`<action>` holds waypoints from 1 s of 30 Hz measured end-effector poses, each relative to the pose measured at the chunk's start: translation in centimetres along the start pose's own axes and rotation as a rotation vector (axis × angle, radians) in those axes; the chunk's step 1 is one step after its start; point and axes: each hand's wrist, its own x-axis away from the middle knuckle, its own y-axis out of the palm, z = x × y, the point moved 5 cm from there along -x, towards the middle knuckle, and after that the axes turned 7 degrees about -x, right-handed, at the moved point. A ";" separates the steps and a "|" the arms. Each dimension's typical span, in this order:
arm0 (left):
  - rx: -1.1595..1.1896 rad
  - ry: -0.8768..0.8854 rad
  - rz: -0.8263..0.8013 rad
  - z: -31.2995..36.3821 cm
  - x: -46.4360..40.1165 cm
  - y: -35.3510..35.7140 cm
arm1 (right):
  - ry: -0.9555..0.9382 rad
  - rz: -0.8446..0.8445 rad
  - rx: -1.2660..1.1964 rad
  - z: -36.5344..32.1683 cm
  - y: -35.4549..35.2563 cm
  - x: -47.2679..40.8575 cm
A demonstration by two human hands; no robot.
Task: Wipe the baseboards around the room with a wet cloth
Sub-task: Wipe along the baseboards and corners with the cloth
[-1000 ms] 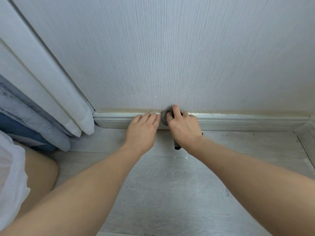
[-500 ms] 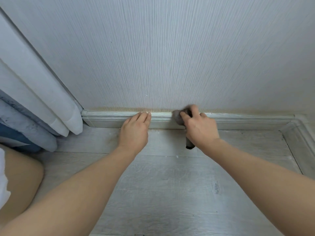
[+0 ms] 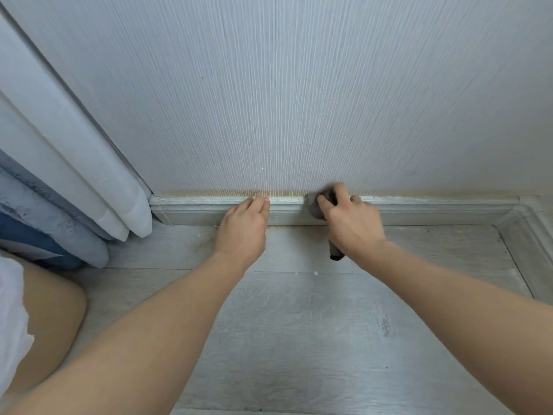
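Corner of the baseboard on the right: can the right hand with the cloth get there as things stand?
Probably yes: the right hand grips the cloth on the baseboard, and nothing shows along it before the corner.

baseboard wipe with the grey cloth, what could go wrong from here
1. The right hand bunches the cloth at the top edge of the baseboard; it could rub the yellowed foot of the wallpaper and wet it.
2. A tail of cloth hangs below the palm and may drag over the floor, picking up the white specks there.
3. The left hand rests on the baseboard and could smudge it.
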 end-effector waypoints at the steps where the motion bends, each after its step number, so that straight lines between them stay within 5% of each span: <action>1: 0.001 0.006 -0.003 0.0 0.0 0.0 | 0.037 0.001 0.000 0.9 -0.1 0.4; 6: -0.006 0.025 -0.001 -0.1 -0.1 0.2 | 0.122 0.010 0.021 1.1 -0.4 0.6; 12: -0.015 0.013 -0.015 -0.1 -0.2 -0.1 | -0.054 0.068 0.065 -5.1 -0.8 -2.0; 27: 0.040 0.026 0.084 2.6 -0.2 -0.8 | -0.120 0.188 0.055 -3.4 -0.8 -1.9; 30: 0.002 0.065 0.122 2.4 -0.2 -0.5 | -0.062 0.045 0.046 -1.2 -0.2 -1.2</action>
